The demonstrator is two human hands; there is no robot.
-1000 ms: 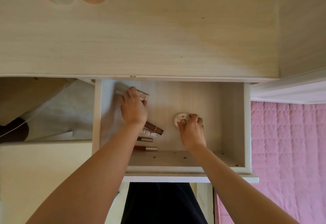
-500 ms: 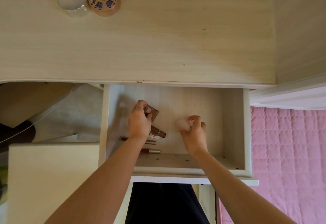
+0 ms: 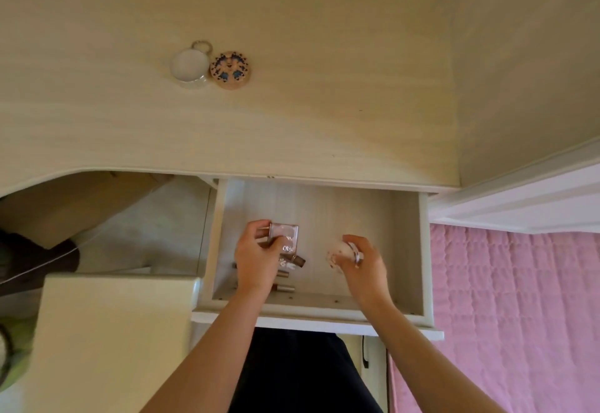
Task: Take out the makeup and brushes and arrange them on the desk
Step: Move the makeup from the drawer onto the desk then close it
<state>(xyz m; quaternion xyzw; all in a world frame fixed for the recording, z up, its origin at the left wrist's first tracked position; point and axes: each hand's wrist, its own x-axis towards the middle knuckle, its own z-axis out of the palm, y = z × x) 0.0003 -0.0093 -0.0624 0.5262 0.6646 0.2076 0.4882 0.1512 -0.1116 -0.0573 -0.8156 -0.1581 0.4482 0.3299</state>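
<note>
the drawer (image 3: 425, 250) stands pulled out under the desk (image 3: 292, 120) edge, its right half and back bare. the left hand (image 3: 256, 260) grips a square brown compact (image 3: 284, 237) over the drawer's left side, above several lipstick tubes (image 3: 287, 274) lying near the front wall. the right hand (image 3: 363, 260) curls around a round white case (image 3: 341, 253) mid-drawer. a cup (image 3: 190, 66) and a patterned round box (image 3: 230, 70) touch each other far back on the desk, with wide bare wood around them. both hands have risen off the drawer floor since half a second ago.
</note>
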